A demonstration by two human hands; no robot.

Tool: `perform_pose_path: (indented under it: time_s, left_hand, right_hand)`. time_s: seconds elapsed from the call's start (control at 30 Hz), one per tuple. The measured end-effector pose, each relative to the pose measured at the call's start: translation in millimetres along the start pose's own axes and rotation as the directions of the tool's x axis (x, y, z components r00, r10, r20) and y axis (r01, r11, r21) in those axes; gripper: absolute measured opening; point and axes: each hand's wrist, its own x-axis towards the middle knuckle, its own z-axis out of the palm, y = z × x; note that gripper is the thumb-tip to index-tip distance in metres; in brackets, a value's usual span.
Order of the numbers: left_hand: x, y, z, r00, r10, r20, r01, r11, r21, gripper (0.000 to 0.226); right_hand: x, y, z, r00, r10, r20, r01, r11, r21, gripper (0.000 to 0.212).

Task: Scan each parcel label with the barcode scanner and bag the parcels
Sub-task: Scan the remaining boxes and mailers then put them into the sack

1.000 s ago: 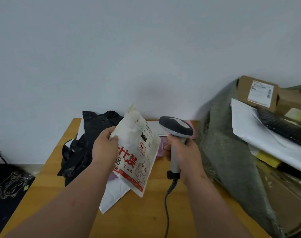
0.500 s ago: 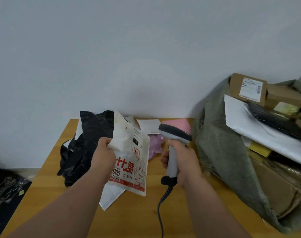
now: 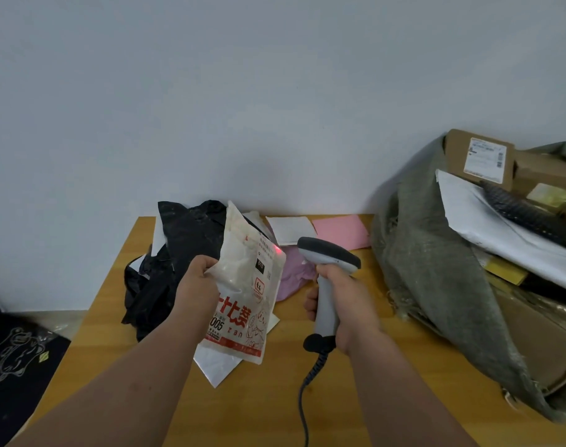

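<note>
**Parcel left, scanner right, sack at the table's right end**

The left hand [image 3: 196,283] holds a pouch parcel [image 3: 246,295] upright above the table [image 3: 262,404]. Just right, the right hand [image 3: 343,304] grips the scanner [image 3: 326,285]. Behind the pouch lies a crumpled bag [image 3: 178,253]; far right sits a sack [image 3: 436,285] with boxes [image 3: 478,156] in it.
</note>
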Motion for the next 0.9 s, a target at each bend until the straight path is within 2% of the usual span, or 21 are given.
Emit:
perform_pose_path:
  time_s: [0.4,0.9]
  left_hand:
    - [7.2,-9.8,-17.0,0.998,0.04,0.046,-0.038,0.999,-0.034,0.028]
    - [23.8,-12.6,-24.0,0.99,0.096,0.1,-0.091,0.994,-0.052,0.027]
  right_hand:
    - [-3.0,8.3,16.4,0.998,0.065,-0.01,-0.064,0.995,0.078,0.02]
    - [3.6,11.4,30.4,0.998,0.045,-0.054,-0.04,0.995,0.093,0.02]
